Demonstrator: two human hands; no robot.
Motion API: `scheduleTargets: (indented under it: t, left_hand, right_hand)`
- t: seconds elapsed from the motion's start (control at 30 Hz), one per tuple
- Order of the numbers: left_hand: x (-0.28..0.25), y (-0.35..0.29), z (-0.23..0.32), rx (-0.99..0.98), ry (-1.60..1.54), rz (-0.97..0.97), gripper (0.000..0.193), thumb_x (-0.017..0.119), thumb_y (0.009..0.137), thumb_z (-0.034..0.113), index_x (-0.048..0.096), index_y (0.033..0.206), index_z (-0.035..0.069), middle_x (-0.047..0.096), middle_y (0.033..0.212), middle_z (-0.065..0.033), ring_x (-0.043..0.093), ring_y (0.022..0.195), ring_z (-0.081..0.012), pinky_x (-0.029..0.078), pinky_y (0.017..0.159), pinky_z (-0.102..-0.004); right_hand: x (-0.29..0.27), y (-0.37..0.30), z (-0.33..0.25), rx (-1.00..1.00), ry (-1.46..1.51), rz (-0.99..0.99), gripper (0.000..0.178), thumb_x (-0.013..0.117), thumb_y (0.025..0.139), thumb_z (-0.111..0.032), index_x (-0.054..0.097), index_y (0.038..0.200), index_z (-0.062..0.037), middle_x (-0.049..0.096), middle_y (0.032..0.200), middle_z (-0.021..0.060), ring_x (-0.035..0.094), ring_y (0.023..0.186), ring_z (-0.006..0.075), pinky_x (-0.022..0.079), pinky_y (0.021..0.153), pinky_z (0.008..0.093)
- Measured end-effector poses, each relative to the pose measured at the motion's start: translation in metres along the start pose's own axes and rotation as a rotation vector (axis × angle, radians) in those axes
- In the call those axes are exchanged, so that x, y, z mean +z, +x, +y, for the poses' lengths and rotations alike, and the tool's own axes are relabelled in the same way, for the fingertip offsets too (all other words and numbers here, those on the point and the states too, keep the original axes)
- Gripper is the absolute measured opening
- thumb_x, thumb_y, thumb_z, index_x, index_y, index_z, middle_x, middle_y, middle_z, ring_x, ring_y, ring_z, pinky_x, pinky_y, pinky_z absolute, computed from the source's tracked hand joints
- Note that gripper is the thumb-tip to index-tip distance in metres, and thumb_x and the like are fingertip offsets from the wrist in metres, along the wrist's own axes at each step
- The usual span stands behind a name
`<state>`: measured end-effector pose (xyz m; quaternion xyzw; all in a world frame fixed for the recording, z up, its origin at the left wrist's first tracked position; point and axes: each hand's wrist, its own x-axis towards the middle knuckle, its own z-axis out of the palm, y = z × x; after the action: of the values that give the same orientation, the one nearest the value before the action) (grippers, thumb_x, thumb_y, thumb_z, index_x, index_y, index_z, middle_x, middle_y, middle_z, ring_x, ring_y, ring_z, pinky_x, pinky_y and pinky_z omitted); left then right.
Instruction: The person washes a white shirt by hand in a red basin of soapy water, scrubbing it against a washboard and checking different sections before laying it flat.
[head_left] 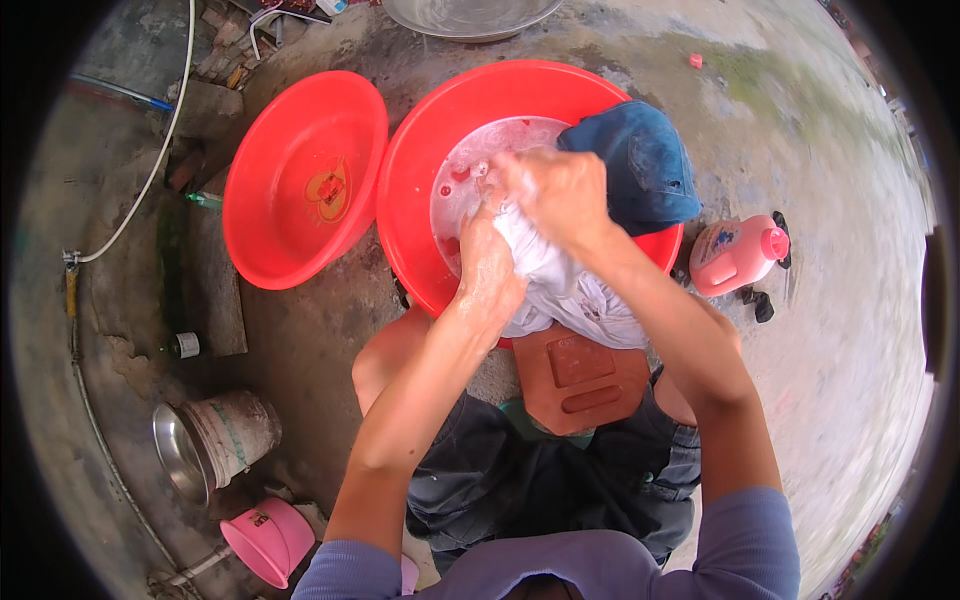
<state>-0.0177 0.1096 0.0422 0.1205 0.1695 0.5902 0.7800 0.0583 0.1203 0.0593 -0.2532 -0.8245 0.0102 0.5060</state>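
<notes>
Over a large red basin [410,180] of sudsy water [455,195], both my hands grip a wet white cloth [575,295]. My left hand [486,255] is closed around its left side. Slightly farther off, my right hand [560,195] is closed on the upper part, knuckles up, with foam on the fingers. The cloth trails toward me over the top of a brown washboard [585,385], which leans out of the basin between my knees. A blue garment [635,165] hangs over the basin's right rim, beside my right hand. The fingertips are partly hidden.
A second red basin [300,190] touches the first on the left. At right stands a pink detergent bottle [735,255]. A metal basin [470,20] lies at the far edge. Near left are a dirty bucket [240,435], a pink bucket [270,540] and a white hose [165,150].
</notes>
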Motion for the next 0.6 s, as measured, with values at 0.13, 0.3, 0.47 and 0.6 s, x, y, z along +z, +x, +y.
scheduleTargets:
  t: [0.13, 0.3, 0.47, 0.6]
  left_hand:
    - [-0.028, -0.022, 0.000, 0.153, 0.120, 0.254, 0.019, 0.042, 0.090, 0.028, 0.049, 0.081, 0.013, 0.049, 0.071, 0.0034, 0.050, 0.066, -0.0077, 0.044, 0.059, -0.0270]
    - [0.013, -0.002, 0.000, 0.155, 0.256, 0.648, 0.024, 0.044, 0.089, 0.033, 0.045, 0.071, 0.017, 0.041, 0.064, 0.0043, 0.039, 0.056, -0.0061, 0.035, 0.049, -0.0225]
    - [0.025, -0.019, -0.001, 0.131, 0.216, 0.392, 0.023, 0.042, 0.090, 0.031, 0.051, 0.094, 0.010, 0.055, 0.090, -0.0042, 0.056, 0.088, -0.0152, 0.048, 0.077, -0.0316]
    - [0.012, -0.019, 0.007, 0.166, 0.173, 0.300, 0.023, 0.041, 0.091, 0.028, 0.052, 0.094, 0.008, 0.055, 0.089, -0.0041, 0.055, 0.084, -0.0142, 0.047, 0.076, -0.0311]
  right_hand:
    - [0.003, -0.007, -0.036, 0.001, 0.126, -0.321, 0.016, 0.045, 0.087, -0.025, 0.055, 0.081, -0.0130, 0.054, 0.077, 0.0017, 0.053, 0.072, 0.0172, 0.041, 0.076, 0.0368]
    - [0.004, 0.006, 0.001, 0.168, -0.109, -0.059, 0.020, 0.054, 0.078, -0.022, 0.053, 0.059, -0.0150, 0.051, 0.057, 0.0039, 0.054, 0.052, 0.0201, 0.041, 0.048, 0.0331]
    - [-0.002, -0.004, -0.016, 0.188, 0.084, -0.262, 0.021, 0.056, 0.079, -0.021, 0.056, 0.061, -0.0109, 0.057, 0.065, 0.0037, 0.056, 0.060, 0.0192, 0.042, 0.061, 0.0371]
    - [0.005, 0.011, -0.013, 0.123, -0.020, -0.012, 0.030, 0.061, 0.076, -0.025, 0.054, 0.049, -0.0136, 0.052, 0.048, 0.0016, 0.052, 0.040, 0.0169, 0.040, 0.038, 0.0293]
